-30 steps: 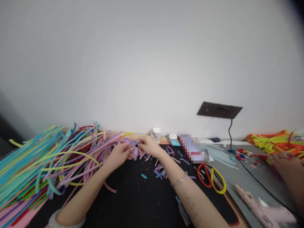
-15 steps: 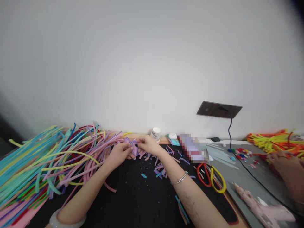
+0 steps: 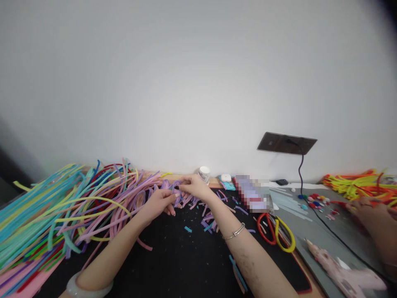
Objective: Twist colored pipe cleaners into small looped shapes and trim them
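Near the back edge of the black mat (image 3: 180, 265), my left hand (image 3: 159, 203) pinches a purple pipe cleaner (image 3: 177, 200) bent into loops. From the other side my right hand (image 3: 194, 188) grips the same piece with thumb and forefinger, its other fingers curled. The fingertips of both hands almost meet and cover part of the loops. Several purple and pink coiled pipe cleaners (image 3: 139, 200) lie just left of my left hand. Cut purple and blue scraps (image 3: 209, 223) are scattered by my right forearm.
Long pipe cleaners (image 3: 77, 198) heap up on the left. Scissors (image 3: 276, 231), a blurred-out flat object (image 3: 251, 193), a paper cup (image 3: 204, 174) and a pink glue gun (image 3: 341, 269) stand around. At right, another person's hand (image 3: 369, 213) works near pompoms (image 3: 316, 200) and orange-yellow pipe cleaners (image 3: 350, 186).
My left hand has turned slightly, its lower fingers dropping away from the loops. The purple piece has shifted in my fingertips and shows less of its shape. My right hand has barely moved.
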`<state>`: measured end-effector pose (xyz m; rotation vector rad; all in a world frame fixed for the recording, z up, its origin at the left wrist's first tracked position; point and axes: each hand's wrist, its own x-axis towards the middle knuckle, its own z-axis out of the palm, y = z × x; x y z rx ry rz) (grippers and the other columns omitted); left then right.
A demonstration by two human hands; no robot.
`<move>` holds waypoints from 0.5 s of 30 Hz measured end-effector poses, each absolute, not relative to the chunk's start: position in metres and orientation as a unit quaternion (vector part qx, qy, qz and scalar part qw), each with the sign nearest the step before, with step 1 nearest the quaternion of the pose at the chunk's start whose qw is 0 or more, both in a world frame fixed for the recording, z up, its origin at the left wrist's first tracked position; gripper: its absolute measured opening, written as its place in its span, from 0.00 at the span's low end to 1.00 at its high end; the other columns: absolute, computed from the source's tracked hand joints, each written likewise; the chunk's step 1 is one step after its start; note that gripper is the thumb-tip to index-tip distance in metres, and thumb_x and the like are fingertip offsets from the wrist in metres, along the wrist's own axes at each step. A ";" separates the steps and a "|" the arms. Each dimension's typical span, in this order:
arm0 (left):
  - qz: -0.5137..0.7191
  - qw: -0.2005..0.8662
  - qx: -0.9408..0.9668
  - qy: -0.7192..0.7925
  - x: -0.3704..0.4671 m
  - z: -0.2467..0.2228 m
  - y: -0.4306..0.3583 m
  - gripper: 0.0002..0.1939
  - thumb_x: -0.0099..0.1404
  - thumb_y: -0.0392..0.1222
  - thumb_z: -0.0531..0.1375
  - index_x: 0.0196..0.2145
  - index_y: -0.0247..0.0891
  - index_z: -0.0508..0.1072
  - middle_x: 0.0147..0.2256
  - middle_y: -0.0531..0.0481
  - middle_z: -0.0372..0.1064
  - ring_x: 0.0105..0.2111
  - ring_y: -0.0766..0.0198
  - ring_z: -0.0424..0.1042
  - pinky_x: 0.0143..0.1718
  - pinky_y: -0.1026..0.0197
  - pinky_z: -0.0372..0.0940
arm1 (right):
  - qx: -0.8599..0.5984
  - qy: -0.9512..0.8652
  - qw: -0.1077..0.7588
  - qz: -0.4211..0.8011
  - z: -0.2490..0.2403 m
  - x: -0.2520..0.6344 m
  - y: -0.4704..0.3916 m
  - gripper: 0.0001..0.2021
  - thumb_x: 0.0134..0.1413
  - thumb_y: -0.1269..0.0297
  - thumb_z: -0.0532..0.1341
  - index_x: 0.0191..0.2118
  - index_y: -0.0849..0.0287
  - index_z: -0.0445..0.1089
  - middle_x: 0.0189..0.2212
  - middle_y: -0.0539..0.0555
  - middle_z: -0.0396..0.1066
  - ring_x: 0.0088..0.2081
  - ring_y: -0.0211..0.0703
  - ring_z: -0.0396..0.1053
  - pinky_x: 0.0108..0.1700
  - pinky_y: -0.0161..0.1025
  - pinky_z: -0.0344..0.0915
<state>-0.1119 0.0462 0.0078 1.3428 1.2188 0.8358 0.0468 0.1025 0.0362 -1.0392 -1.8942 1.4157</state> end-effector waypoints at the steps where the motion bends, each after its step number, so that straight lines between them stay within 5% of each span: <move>1: 0.352 0.547 0.561 0.512 -0.112 0.007 0.046 0.18 0.56 0.54 0.59 0.22 0.37 0.63 0.13 0.51 0.68 0.14 0.69 0.67 0.19 0.69 0.59 | -0.377 -0.716 0.284 0.515 0.036 0.047 0.103 0.08 0.52 0.73 0.60 0.38 0.64 0.73 0.19 0.47 0.68 0.19 0.33 0.64 0.23 0.30 0.62; 10: 0.340 0.542 0.564 0.522 -0.115 0.017 0.043 0.19 0.55 0.56 0.58 0.22 0.36 0.65 0.26 0.46 0.75 0.17 0.67 0.70 0.20 0.66 0.62 | -0.350 -0.790 0.329 0.380 0.040 0.042 0.108 0.06 0.47 0.73 0.62 0.31 0.63 0.77 0.22 0.48 0.70 0.22 0.32 0.60 0.26 0.31 0.55; 15: 0.436 0.390 0.567 0.580 -0.158 0.047 0.043 0.17 0.59 0.54 0.55 0.32 0.35 0.72 0.34 0.45 0.75 0.22 0.65 0.69 0.25 0.63 0.65 | -0.388 -0.785 0.340 0.343 0.041 0.036 0.123 0.07 0.48 0.71 0.63 0.33 0.63 0.77 0.23 0.50 0.72 0.24 0.34 0.63 0.28 0.32 0.57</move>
